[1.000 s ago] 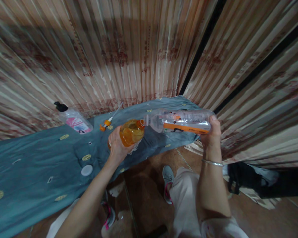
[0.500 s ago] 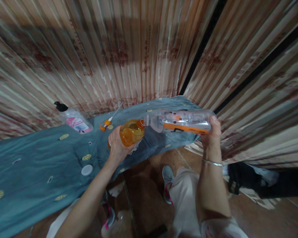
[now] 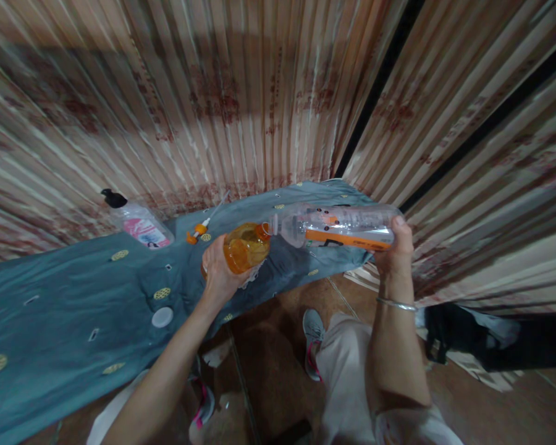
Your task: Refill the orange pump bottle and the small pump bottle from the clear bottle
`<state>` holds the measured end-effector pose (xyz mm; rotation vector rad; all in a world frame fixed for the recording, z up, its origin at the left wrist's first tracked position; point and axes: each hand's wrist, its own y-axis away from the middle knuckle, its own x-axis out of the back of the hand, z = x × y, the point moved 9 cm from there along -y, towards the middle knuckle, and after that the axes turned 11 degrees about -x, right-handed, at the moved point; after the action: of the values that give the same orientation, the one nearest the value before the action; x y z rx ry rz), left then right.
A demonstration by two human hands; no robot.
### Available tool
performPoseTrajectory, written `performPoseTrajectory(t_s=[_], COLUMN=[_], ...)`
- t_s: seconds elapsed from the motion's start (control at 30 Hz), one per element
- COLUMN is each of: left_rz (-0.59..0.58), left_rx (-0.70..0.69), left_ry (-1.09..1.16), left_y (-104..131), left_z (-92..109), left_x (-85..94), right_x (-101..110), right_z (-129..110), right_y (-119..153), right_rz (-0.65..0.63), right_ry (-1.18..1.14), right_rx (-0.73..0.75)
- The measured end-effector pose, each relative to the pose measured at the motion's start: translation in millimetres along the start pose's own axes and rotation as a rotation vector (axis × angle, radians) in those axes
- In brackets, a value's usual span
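Note:
My left hand (image 3: 223,267) is wrapped round an amber bottle (image 3: 248,248), tilted with its neck to the right. A clear plastic bottle (image 3: 338,226) with an orange label lies nearly level in the air, its mouth against the amber bottle's neck. My right hand (image 3: 395,243) grips this clear bottle by its base end, thumb on top. Just behind my left hand, an orange pump head with its tube (image 3: 199,231) rests on the cloth. A round white cap (image 3: 162,317) lies to the left of my left forearm.
A blue-green patterned cloth (image 3: 65,321) covers the long narrow surface. Toward the back left is a clear pump bottle (image 3: 144,228) with a pink label and black pump. Pleated curtains (image 3: 241,123) hang close behind. Dark items (image 3: 472,334) lie at the right, above the tiled floor (image 3: 269,364).

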<state>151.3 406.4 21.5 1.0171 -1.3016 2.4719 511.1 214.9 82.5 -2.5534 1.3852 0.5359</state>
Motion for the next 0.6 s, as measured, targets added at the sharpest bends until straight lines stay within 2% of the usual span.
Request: performPoseTrajectory(t_s=[0.6], left_rz=[0.008], left_rx=[0.0], left_ry=[-0.017], left_y=[-1.2], left_z=[3.1], left_x=[1.2], right_x=[-2.2], right_z=[-0.3], right_y=[-0.8], right_rz=[-0.019], right_ry=[-0.033], right_rx=[0.013])
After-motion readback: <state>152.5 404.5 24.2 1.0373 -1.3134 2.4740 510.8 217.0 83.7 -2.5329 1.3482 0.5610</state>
